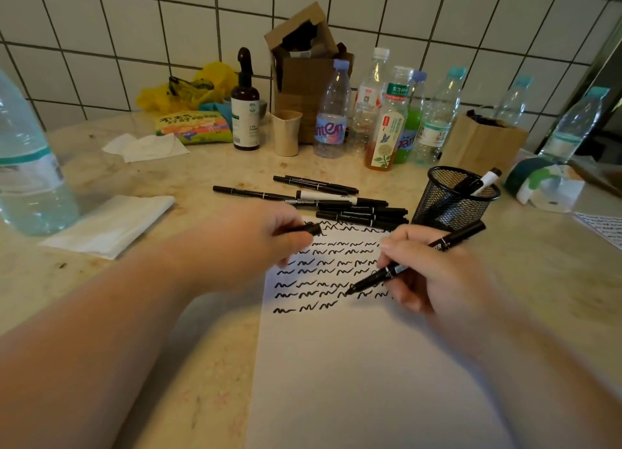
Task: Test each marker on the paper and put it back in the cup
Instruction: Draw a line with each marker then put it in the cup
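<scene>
the right hand (434,273) grips an uncapped black marker (414,261), tip at the squiggle rows on the paper (353,364). the left hand (259,243) pinches its cap (308,229). the mesh cup (454,199), far right, holds about two markers. about eight loose markers (323,199) remain, apparently untested. the paper's near half is blank.

A black marker (414,258) is slanting across the white paper (353,364), its tip touching the squiggle rows. Its cap (311,229) is lying toward ten o'clock. More markers (323,199) are lying at twelve; the mesh cup (452,201) is standing at one o'clock.
</scene>
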`<control>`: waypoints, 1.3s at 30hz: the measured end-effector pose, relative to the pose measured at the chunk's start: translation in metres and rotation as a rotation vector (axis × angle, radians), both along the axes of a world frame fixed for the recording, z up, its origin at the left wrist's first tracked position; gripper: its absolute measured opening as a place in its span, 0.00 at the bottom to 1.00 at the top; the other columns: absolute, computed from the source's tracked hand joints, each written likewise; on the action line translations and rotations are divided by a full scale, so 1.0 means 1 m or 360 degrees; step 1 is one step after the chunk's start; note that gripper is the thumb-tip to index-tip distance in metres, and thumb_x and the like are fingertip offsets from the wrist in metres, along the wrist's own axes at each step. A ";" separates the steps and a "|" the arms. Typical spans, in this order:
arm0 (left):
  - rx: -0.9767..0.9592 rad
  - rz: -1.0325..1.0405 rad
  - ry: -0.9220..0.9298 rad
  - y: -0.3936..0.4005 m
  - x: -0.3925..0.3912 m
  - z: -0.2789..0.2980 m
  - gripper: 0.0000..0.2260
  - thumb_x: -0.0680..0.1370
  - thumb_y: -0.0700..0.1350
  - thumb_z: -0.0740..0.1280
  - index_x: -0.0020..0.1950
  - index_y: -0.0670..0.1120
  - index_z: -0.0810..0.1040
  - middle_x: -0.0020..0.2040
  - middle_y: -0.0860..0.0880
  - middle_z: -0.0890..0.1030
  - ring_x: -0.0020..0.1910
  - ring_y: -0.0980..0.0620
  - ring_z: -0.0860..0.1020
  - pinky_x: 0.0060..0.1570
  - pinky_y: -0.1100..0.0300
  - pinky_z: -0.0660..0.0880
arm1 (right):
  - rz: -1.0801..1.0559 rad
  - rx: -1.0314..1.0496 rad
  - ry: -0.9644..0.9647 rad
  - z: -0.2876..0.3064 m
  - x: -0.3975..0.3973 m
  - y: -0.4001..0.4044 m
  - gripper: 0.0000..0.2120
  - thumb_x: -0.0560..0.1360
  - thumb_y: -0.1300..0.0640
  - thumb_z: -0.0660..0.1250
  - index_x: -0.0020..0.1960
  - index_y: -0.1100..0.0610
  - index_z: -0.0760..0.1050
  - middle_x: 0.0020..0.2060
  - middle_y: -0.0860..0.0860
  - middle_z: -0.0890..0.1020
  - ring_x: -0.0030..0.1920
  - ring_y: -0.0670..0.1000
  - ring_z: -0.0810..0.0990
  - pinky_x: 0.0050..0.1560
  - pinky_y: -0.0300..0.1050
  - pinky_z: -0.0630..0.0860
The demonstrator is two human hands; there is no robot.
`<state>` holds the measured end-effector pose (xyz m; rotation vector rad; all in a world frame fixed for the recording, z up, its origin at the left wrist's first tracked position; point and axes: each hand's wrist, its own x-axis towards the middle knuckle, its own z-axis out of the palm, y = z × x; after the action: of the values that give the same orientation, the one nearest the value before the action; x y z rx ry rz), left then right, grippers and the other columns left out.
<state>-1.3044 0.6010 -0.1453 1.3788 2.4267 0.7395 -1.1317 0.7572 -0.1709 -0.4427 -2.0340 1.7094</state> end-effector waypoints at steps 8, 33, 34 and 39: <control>-0.0193 -0.0052 0.0226 -0.001 0.001 -0.013 0.06 0.80 0.57 0.63 0.51 0.59 0.78 0.41 0.57 0.80 0.39 0.59 0.77 0.37 0.63 0.71 | -0.0067 -0.0154 -0.0187 -0.002 0.001 -0.005 0.11 0.74 0.63 0.69 0.33 0.59 0.79 0.23 0.57 0.75 0.22 0.53 0.69 0.27 0.42 0.64; -0.0178 -0.0052 0.0232 -0.002 -0.001 -0.015 0.07 0.80 0.57 0.64 0.52 0.59 0.79 0.40 0.56 0.80 0.38 0.59 0.77 0.35 0.63 0.70 | -0.0155 -0.0085 -0.0341 0.003 0.001 -0.009 0.13 0.75 0.65 0.67 0.32 0.58 0.78 0.24 0.58 0.77 0.21 0.51 0.70 0.25 0.40 0.67; -0.0181 -0.0049 0.0236 -0.002 0.000 -0.015 0.07 0.80 0.56 0.64 0.53 0.58 0.79 0.40 0.57 0.79 0.38 0.59 0.76 0.35 0.63 0.69 | -0.0177 -0.0071 -0.0350 0.003 0.001 -0.008 0.13 0.75 0.65 0.67 0.31 0.58 0.77 0.24 0.58 0.77 0.21 0.51 0.70 0.25 0.41 0.67; -0.0171 -0.0045 0.0234 -0.002 0.001 -0.014 0.07 0.80 0.56 0.64 0.54 0.58 0.79 0.40 0.57 0.79 0.38 0.60 0.75 0.34 0.64 0.67 | -0.0302 -0.0061 -0.0338 0.003 0.002 -0.003 0.17 0.75 0.64 0.67 0.28 0.55 0.76 0.23 0.57 0.77 0.20 0.51 0.69 0.25 0.40 0.66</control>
<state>-1.3032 0.5991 -0.1593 1.4695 2.5104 0.5097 -1.1295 0.7545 -0.1683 -0.8342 -2.0301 1.6472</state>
